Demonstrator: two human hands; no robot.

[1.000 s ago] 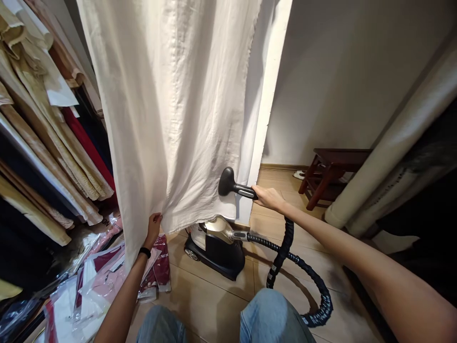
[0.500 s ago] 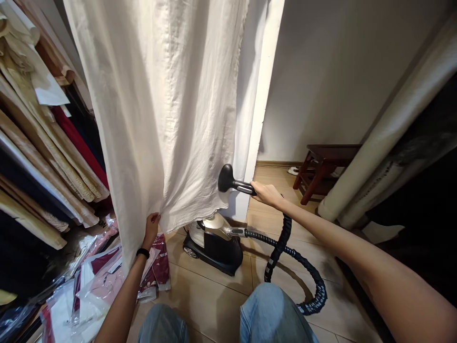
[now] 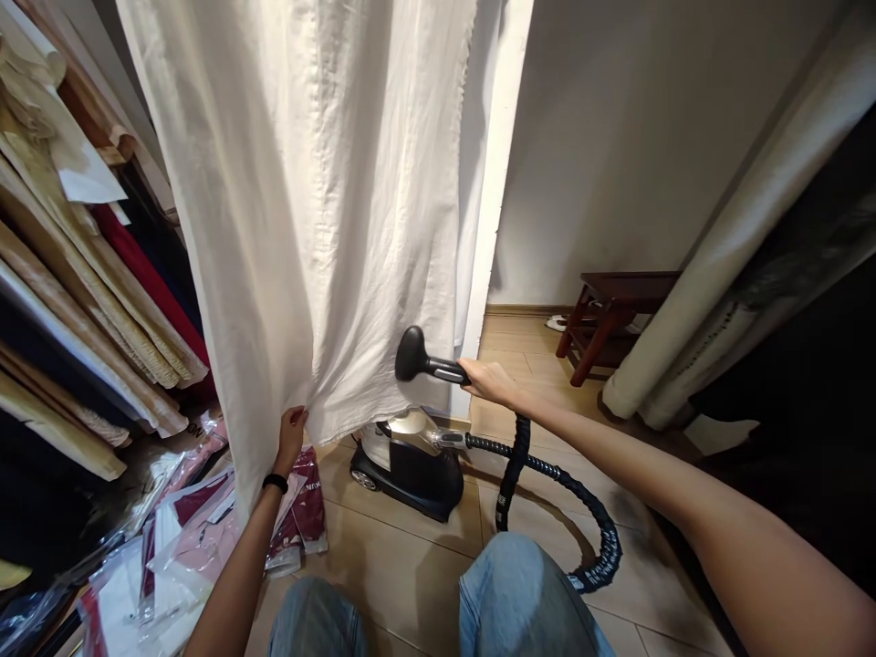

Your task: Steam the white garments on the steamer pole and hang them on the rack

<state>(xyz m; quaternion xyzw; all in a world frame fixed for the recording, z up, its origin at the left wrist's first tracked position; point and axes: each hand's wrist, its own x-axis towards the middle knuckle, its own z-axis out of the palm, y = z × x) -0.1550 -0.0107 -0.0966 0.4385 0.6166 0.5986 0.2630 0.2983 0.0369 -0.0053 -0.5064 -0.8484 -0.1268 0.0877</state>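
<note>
Several glossy plastic packets [image 3: 198, 547] crowd the floor [image 3: 393, 570] beside the left hand [image 3: 292, 436], which pinches the wrinkled white cloth [image 3: 370, 228] low down; the cloth partly hides the wheeled base [image 3: 411, 474], whose ribbed hose [image 3: 608, 538] loops rightward. The right hand [image 3: 487, 380] wraps the smooth black steamer wand [image 3: 438, 367] before the cloth's lower right, rounded head [image 3: 411, 354] leftward, long axis sloping slightly down to the right.

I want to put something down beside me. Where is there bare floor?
Bare floor shows between the steamer base and the knees, bordered by bagged packets and the hose. A smaller patch lies between the white panel and the stool. It's crowded at left, packets below hanging clothes.
</note>
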